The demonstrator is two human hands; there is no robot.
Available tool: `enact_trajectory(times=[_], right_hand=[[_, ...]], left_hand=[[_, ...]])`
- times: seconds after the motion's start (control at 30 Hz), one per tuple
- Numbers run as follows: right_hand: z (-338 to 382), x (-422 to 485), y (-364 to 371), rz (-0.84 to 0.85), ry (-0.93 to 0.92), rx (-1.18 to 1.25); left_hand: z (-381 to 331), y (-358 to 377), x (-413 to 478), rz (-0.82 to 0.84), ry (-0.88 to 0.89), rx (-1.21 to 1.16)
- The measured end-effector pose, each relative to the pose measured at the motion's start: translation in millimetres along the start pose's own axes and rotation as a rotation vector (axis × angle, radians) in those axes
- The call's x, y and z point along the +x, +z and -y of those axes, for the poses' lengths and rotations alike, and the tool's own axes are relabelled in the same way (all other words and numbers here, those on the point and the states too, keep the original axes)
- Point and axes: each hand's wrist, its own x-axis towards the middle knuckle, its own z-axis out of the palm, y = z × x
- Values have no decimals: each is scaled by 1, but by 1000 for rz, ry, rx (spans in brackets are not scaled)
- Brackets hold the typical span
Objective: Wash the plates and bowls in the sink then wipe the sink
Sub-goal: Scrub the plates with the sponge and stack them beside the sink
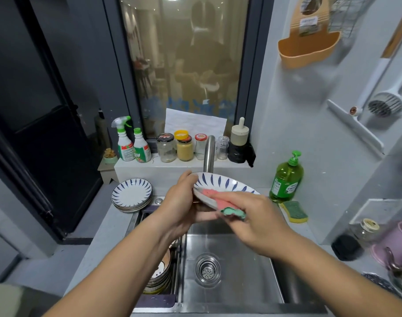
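Hands [181, 202] scrub one plate [225, 183].

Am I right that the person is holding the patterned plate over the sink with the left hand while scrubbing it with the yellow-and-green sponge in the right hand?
Not quite. The head view shows the right hand scrubbing the plate with a pink-and-green cloth; the yellow-and-green sponge lies unused on the counter beside the soap bottle. The left hand does hold the plate over the sink.

Both forearms and hands [179, 202] are bare, without sleeves or jewellery.
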Motion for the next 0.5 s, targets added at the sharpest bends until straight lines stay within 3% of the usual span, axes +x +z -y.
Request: enact_trajectory(times=[0.13,0.23,0.3,0.4,0.5], right_hand=[[0,11,-19,-97,162,277],[-5,19,-38,-211,273,468],[-11,21,-48,-232,320,594],[-12,19,-49,-233,426,868],[-13,21,-45,-324,558,963]], left_hand=[[-2,-6,5,110,-102,61],[0,-18,7,137,12,458],[2,-25,10,111,117,598],[8,-28,16,145,222,463],[16,-27,17,130,286,259]])
